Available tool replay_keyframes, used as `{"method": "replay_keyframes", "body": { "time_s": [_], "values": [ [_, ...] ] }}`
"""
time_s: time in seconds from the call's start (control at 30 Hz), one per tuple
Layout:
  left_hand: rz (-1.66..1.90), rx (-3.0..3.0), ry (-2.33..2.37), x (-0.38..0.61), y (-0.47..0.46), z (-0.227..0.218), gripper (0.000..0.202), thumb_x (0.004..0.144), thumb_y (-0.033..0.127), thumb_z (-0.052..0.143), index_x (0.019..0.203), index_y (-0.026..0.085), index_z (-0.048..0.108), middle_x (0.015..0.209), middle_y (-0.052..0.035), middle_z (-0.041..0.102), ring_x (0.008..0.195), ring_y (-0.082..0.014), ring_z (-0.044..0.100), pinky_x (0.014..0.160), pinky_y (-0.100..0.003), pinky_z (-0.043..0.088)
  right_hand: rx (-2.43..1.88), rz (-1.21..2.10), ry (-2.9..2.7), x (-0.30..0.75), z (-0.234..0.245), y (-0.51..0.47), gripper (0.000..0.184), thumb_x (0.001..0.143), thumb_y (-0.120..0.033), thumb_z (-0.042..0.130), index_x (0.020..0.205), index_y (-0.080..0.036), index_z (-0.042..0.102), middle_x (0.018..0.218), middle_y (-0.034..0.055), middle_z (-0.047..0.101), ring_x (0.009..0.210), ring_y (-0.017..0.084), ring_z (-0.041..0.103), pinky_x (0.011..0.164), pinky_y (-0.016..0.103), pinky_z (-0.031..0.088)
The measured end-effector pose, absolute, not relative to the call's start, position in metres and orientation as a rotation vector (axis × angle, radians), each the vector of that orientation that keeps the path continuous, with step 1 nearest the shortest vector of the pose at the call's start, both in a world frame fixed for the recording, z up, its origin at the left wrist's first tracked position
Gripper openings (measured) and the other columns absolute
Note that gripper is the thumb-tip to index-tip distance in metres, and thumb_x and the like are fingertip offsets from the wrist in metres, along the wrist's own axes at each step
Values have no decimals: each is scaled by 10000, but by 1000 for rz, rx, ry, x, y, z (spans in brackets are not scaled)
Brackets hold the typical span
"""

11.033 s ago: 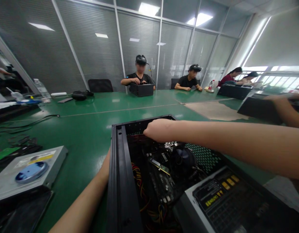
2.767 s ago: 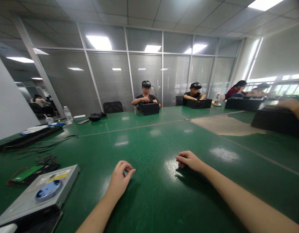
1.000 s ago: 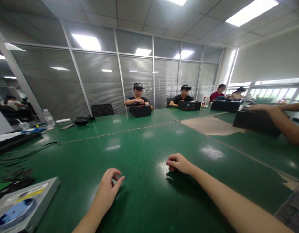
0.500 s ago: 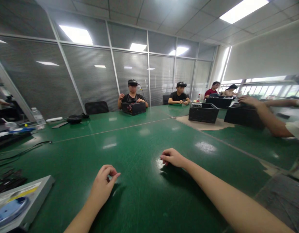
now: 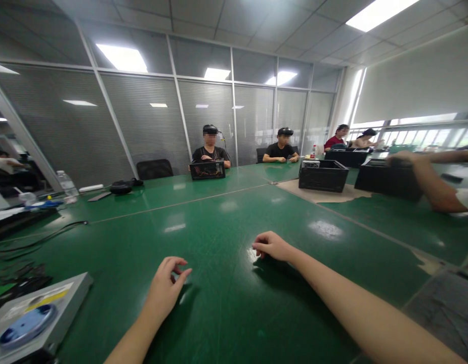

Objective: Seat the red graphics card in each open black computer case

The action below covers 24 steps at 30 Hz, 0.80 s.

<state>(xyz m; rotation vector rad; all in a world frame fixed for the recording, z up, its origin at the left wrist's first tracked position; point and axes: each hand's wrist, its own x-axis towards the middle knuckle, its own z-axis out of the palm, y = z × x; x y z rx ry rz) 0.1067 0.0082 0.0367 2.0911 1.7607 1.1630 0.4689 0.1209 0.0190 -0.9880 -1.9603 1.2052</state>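
My left hand (image 5: 167,283) hovers just over the green tabletop (image 5: 218,303), its fingers curved and the thumb tip apart from them, with nothing seen between. To its right and a little farther off, my right hand (image 5: 271,246) is low at the table with its fingers curled together. Its fingertips point down and left; whether a small thing is between them is hidden. Left of my left hand lies a flat silver metal box (image 5: 72,306) with a yellow-striped label. A round blue dish (image 5: 29,326) rests on that box.
Black cables (image 5: 32,275) lie at the left, near a plastic bottle (image 5: 67,186) and a black case (image 5: 121,187). Across the table a person handles a black computer case (image 5: 208,170). Another black case (image 5: 322,177) stands on cardboard (image 5: 287,189). At right, a co-worker's arm (image 5: 433,184) reaches over a dark case.
My left thumb has parted a little from the fingers. My right hand stays nearly still. Across the table, the person's case has turned and their raised hand has come down. The view has shifted slightly.
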Motion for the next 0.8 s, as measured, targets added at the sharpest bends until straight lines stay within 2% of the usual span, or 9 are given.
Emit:
{"method": "replay_keyframes", "body": {
  "time_s": [0.43,0.63,0.7,0.8],
  "values": [
    [1128,2073,1735,107,10,37,321,835,497,570,780,194,661,968,-61,588,761,-170,612,643,-290,530,-1001,1212,-2000,468,11,126,286,851,-427,625,822,-144,653,705,40,690,568,133,629,588,254,493],
    [1112,2089,1762,101,14,33,358,836,522,561,912,198,691,1004,-69,588,759,-173,613,647,-299,540,-995,1232,-2021,465,8,128,282,852,-427,619,817,-148,649,703,34,682,562,127,626,583,248,501],
    [1059,2133,1806,99,16,31,383,830,542,554,927,205,707,1021,-73,586,786,-184,617,689,-316,549,-988,1239,-2013,465,9,127,276,852,-420,619,818,-148,647,700,34,680,565,130,629,579,249,504],
    [934,2211,1914,97,19,28,383,818,554,551,834,216,730,1017,-76,584,878,-221,621,805,-363,541,-989,1227,-2009,464,10,126,271,854,-414,617,821,-147,647,701,35,681,564,129,628,574,247,504]
  ]
}}
